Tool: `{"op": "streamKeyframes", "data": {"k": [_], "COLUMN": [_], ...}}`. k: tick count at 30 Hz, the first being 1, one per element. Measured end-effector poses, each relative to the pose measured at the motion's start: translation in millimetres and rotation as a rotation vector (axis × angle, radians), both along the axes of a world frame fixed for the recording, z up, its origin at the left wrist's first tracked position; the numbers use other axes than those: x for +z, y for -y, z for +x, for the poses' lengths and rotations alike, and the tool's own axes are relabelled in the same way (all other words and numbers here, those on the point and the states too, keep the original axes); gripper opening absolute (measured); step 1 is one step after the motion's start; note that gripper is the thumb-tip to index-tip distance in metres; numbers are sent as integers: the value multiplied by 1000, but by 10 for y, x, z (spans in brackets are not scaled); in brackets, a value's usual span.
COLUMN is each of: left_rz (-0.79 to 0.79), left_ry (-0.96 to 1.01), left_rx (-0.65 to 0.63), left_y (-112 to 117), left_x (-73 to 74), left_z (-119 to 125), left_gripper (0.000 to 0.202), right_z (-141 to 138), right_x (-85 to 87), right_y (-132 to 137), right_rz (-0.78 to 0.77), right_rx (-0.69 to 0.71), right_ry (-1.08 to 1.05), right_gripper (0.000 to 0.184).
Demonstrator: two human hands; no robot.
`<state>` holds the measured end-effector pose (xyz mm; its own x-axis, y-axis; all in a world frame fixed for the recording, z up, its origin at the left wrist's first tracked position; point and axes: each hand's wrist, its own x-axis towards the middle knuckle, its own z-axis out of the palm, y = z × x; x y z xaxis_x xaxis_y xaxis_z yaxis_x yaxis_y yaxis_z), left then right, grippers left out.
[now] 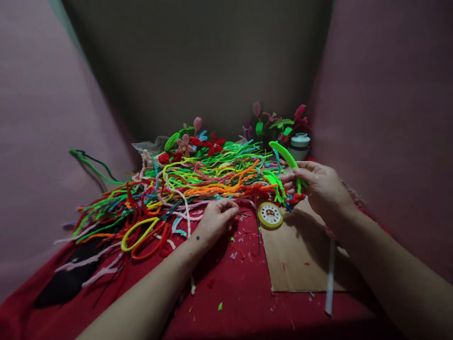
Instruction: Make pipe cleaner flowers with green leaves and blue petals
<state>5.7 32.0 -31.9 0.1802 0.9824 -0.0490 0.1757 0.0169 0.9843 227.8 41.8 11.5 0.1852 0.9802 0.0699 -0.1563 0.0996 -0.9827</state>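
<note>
A big heap of coloured pipe cleaners (184,184) covers the middle of a red cloth (240,288). My left hand (215,219) rests at the heap's near edge with its fingers curled in a pinch on thin strands I cannot make out. My right hand (320,186) is closed on a bright green pipe cleaner leaf (283,153) that sticks up and to the left, just above a small red and green piece (293,197). A yellow tape roll (270,215) lies between the two hands. Scissors (170,211) lie in the heap, left of my left hand.
Finished pipe cleaner flowers (198,141) stand behind the heap, more by a white jar (299,145) at the back right. A brown cardboard sheet (300,255) lies under my right forearm with a white stick (330,274) on it. Pink walls close in on both sides.
</note>
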Motion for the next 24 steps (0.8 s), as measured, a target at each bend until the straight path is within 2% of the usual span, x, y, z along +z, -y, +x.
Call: {"op": "streamKeyframes", "data": {"k": [5, 9, 15, 19, 21, 24], "left_rz": [42, 49, -55, -141, -136, -108], "left_ry": [-81, -136, 58, 159, 183, 195], "left_rx": [-33, -74, -115, -211, -230, -223], "left_y": [-37, -4, 103, 199, 240, 264], "left_x": [-74, -87, -6, -11, -19, -14], "left_z": [-17, -21, 24, 91, 115, 115], "left_gripper": [18, 19, 22, 28, 24, 21], "right_z": [6, -95, -401, -651, -770, -892], "right_x": [-21, -78, -132, -238, -309, -356], "right_y": [25, 140, 341, 391, 412, 450], "right_rz": [11, -11, 14, -71, -118, -96], "right_rx": [77, 184, 371, 378, 387, 384], "right_ry": [-29, -76, -216, -367, -429, -400], "right_gripper": [13, 14, 11, 17, 24, 29]}}
